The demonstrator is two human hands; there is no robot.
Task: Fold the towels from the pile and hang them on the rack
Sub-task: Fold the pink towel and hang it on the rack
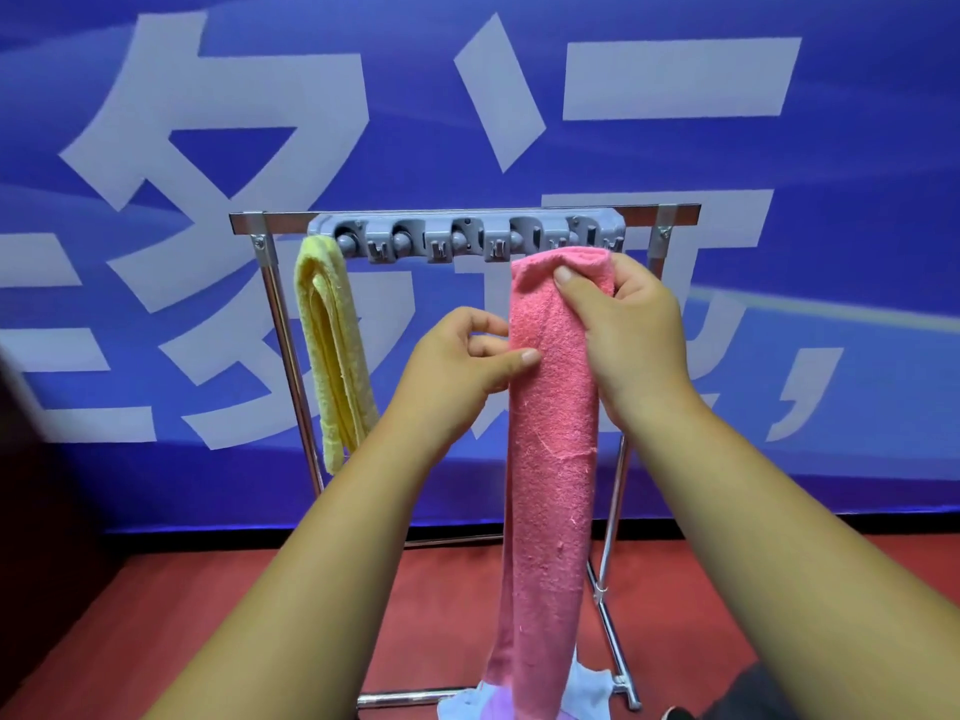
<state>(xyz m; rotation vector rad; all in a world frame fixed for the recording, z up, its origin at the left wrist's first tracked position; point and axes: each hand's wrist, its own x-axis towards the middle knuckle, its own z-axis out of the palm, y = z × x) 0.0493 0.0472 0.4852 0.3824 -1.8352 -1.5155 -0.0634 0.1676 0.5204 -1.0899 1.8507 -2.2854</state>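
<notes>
Both forearms are extended forward from the bottom of the view, bare, converging on a pink towel (553,407) held up in front of the rack (467,218). Hanging step is judged to be in hand: the pink towel is already folded into a long narrow strip and is being brought to the grey hook strip (467,239) at the right end of the rack's top bar. Its top fold is gripped by the right hand (623,324), thumb on the front face, fingers wrapped behind, raised just below the rightmost hooks. Whether the fold is already caught on a hook cannot be told; the hook is hidden by cloth. The left hand (462,356) is set lower, thumb and fingertips pinched on the strip's left edge, wrist bent slightly inward. The lower end of the strip hangs down toward the red floor (208,615), close to the pale towels (467,706) lying by the rack's base. A yellow towel (332,345) is already hung, folded, at the left end of the top bar. Next move is judged to call for lifting the top fold over a free hook or clip, then both hands being released and the strip smoothed straight.
</notes>
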